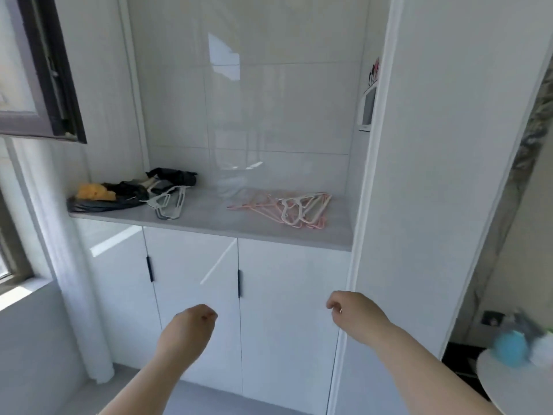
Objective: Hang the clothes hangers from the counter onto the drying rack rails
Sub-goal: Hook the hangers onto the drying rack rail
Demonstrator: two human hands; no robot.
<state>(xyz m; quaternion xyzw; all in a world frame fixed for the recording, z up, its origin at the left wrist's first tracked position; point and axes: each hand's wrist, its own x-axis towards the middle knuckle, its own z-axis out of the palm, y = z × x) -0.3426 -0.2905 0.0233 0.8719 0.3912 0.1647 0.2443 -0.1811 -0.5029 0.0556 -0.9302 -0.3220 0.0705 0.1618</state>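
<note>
A pile of pink and white clothes hangers (294,209) lies on the right part of the grey counter (209,223). A smaller bunch of white and grey hangers (169,202) lies left of the middle. My left hand (191,327) and my right hand (354,313) hang in front of the white cabinet doors, well below the counter edge. Both have loosely curled fingers and hold nothing. No drying rack is in view.
Black bags and an orange cloth (95,191) lie at the counter's left end. A dark window frame (51,85) juts out at upper left. A tall white cabinet (434,175) stands to the right, with a round white table (514,381) at lower right.
</note>
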